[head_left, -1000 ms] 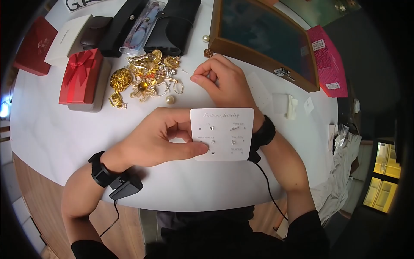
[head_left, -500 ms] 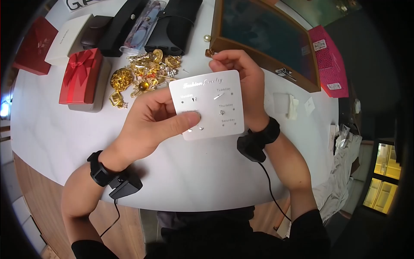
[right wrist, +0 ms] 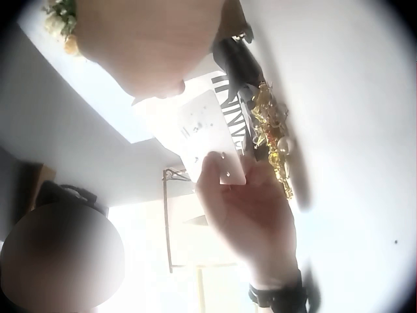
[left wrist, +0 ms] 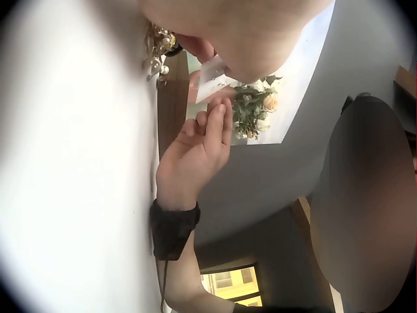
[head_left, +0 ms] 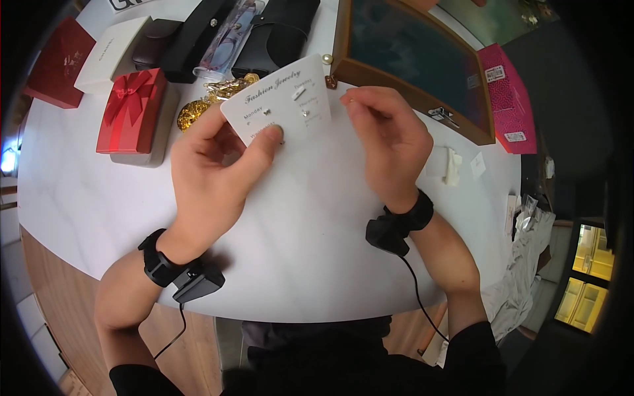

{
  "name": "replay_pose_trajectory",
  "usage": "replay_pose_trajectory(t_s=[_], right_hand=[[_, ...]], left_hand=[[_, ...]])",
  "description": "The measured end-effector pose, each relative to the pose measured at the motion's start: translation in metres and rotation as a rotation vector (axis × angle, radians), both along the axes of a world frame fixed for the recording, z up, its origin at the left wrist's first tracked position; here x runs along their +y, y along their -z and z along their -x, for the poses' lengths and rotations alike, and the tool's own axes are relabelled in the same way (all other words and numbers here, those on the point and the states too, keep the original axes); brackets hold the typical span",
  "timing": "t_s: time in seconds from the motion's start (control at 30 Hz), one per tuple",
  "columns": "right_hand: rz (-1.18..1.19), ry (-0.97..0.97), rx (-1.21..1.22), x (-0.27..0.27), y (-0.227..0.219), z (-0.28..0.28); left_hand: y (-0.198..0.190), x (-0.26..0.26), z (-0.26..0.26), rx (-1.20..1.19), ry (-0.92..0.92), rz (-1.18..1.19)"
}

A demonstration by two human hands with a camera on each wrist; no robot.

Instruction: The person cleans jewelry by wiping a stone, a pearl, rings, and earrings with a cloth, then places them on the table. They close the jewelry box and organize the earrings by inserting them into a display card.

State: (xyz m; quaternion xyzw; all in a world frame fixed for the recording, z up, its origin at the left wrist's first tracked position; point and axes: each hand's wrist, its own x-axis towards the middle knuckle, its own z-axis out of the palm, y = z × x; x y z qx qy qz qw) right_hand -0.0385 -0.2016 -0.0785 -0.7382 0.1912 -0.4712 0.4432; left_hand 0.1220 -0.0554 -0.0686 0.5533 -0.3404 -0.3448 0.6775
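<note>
My left hand (head_left: 214, 175) holds a white earring card (head_left: 254, 109) upright and tilted, thumb on its printed front and fingers behind. The card reads "Fashion Jewelry" with day names and carries several small silver studs. To the right of the card, my right hand (head_left: 395, 145) is raised with thumb and index fingertips together and the other fingers curled. A tiny shiny piece (head_left: 352, 101) glints at those fingertips; its kind is too small to tell. In the right wrist view the card (right wrist: 215, 140) stands between both hands.
Behind the card lies a pile of gold-coloured jewelry (head_left: 195, 115). A red gift box with a bow (head_left: 132, 112) stands at left, near black cases (head_left: 277, 39). A wooden glass-topped box (head_left: 409, 59) sits at back right, by a pink box (head_left: 505, 99).
My left hand has lifted the card up and away and turned it counterclockwise. The right hand moved from beside the jewelry toward the right, past behind the card, and is now apart from it.
</note>
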Motion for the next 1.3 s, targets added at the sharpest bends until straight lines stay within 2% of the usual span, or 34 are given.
replay_pose_trajectory(t_s=[0.07,0.2,0.27,0.37,0.7,0.77,0.8,0.87,1.0,1.07,1.1,1.17,1.3], right_hand=[[0.192,-0.067,0.056,0.001,0.0,0.003],[0.157,-0.127,0.017,0.004,0.002,0.0],[0.056,-0.214,0.15,0.003,-0.001,0.006],[0.02,-0.26,0.107,0.001,0.004,0.003],[0.016,-0.283,0.096,-0.003,0.007,0.003],[-0.039,-0.289,0.085,-0.003,0.008,0.002],[-0.038,-0.289,0.084,-0.002,0.007,0.0],[-0.181,-0.279,0.031,0.002,0.004,-0.001],[-0.221,-0.326,0.031,0.006,0.003,0.0],[-0.12,-0.324,-0.014,0.009,0.004,-0.002],[-0.118,-0.327,-0.014,0.009,0.004,-0.002],[0.031,-0.313,-0.028,0.01,0.003,-0.003],[0.053,-0.303,-0.034,0.012,0.004,-0.003]], left_hand=[[0.003,-0.001,-0.001,-0.015,-0.036,-0.012],[0.002,-0.001,-0.001,0.002,-0.024,-0.042],[0.004,-0.003,0.002,0.016,-0.045,0.021],[0.004,-0.001,-0.002,-0.046,-0.009,-0.004],[0.005,0.0,-0.001,-0.051,0.046,0.003],[0.01,-0.002,-0.005,-0.207,0.023,0.048],[0.008,-0.003,-0.007,-0.208,0.023,0.049],[0.003,-0.004,-0.01,-0.56,0.004,0.145],[0.003,-0.006,-0.012,-0.627,0.0,0.242],[0.001,-0.004,-0.015,-0.701,0.079,0.286],[0.001,-0.003,-0.015,-0.702,0.076,0.286],[0.003,-0.001,-0.013,-0.672,0.147,0.288],[0.007,-0.007,-0.009,-0.636,0.049,0.347]])
